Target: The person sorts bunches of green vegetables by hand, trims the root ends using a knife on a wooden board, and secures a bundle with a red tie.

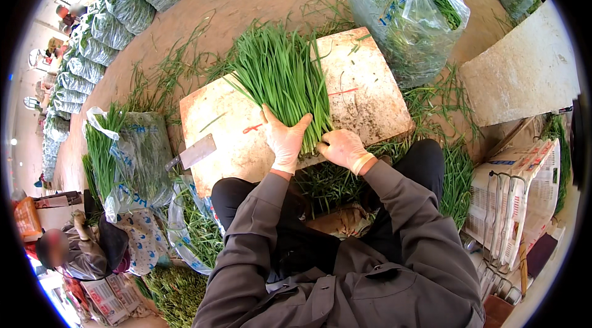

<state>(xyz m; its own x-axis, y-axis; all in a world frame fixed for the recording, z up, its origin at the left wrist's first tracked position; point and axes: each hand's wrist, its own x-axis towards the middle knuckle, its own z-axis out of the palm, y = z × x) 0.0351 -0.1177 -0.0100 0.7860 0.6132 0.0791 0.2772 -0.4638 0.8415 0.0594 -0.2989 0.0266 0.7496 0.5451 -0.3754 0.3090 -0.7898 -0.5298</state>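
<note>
A thick bunch of green garlic chives (277, 72) lies across a pale, soil-specked board (364, 62), leaf tips pointing away from me. My left hand (287, 141), in a thin pale glove, grips the left side of the bunch near its stem ends, the thumb laid across the top. At the stem ends on the right, my gloved right hand (345, 149) has its fingers curled against the stalks; some fingertips are hidden. A cleaver (198, 151) rests on the board's left edge. Two red bands, one on the left (252, 128) and one on the right (343, 91), lie on the board.
Filled plastic bags of greens stand left (145, 158) and far right (407, 25). Loose chives (456, 186) lie around the board. A pale panel (521, 66) and a rack with newspapers (509, 204) are at right. Bags line the far left; another person (86, 248) sits lower left.
</note>
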